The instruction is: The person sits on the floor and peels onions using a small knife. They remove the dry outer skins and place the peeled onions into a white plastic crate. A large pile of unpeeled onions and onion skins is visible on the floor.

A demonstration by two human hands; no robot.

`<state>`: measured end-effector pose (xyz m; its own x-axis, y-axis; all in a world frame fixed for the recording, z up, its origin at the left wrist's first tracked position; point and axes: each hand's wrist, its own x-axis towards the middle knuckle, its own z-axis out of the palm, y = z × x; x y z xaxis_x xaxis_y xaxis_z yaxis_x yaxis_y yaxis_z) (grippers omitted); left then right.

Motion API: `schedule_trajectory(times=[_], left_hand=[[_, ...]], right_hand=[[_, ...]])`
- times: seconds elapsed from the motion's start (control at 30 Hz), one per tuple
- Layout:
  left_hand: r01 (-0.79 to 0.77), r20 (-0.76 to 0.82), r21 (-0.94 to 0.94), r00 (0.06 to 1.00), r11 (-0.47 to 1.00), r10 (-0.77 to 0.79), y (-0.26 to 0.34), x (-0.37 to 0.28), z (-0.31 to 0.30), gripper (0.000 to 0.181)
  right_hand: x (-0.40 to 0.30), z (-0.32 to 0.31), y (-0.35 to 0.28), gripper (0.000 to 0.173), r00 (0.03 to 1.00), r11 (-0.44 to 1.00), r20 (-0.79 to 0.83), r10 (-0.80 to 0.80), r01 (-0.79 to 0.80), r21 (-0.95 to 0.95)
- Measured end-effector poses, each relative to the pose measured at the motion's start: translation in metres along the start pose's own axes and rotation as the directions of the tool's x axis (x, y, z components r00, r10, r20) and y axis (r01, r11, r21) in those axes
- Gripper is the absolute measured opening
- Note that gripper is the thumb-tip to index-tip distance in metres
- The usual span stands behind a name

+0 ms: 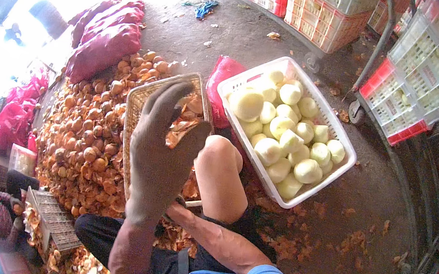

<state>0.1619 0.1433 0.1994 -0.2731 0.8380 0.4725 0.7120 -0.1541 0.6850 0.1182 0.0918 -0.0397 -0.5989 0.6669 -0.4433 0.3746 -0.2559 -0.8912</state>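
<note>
My left hand (164, 141), in a grey-brown work glove, is raised over a tan plastic crate (131, 122). Its fingers curve away from the thumb, and nothing shows between them. Loose brown onion skins (181, 128) lie behind that gap. My right forearm (224, 240) crosses below toward the left glove, a dark band at its wrist; the left glove hides most of my right hand (174, 204). Beyond my bare knee (220, 172) stands a white plastic crate (275, 195) of peeled onions (284, 126). Unpeeled onions (89, 132) form a wide heap left of the tan crate.
Full purple mesh sacks (109, 40) lie behind the heap. Stacked crates stand on wheeled carts, with a cart wheel (355, 112) at the right. At lower left, a person's gloved hand (16, 206) is beside a tilted crate (57, 219). Onion skins litter the floor (315, 240).
</note>
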Motion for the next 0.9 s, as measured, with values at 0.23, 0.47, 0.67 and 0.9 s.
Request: schedule_trajectory(times=[0.23,0.47,0.67,0.9], left_hand=[[-0.567,0.663,0.016,0.623,0.823,0.416,0.109,-0.016,-0.06,0.044],[-0.49,0.809,-0.421,0.177,0.763,0.56,0.137,-0.027,-0.074,0.044],[-0.464,0.776,-0.511,0.114,0.724,0.621,0.138,-0.043,-0.073,0.042],[-0.447,0.745,-0.551,0.117,0.705,0.657,0.122,-0.048,-0.074,0.04]], right_hand=[[-0.007,-0.01,-0.017,0.044,0.996,0.995,0.052,0.074,-0.077,0.058],[0.0,0.0,-0.011,0.047,0.999,0.984,0.02,0.034,-0.037,0.174],[0.012,0.018,0.011,0.035,1.0,0.97,-0.016,-0.01,0.013,0.241],[0.002,0.009,-0.005,0.038,1.0,0.989,-0.018,0.016,-0.014,0.149]])
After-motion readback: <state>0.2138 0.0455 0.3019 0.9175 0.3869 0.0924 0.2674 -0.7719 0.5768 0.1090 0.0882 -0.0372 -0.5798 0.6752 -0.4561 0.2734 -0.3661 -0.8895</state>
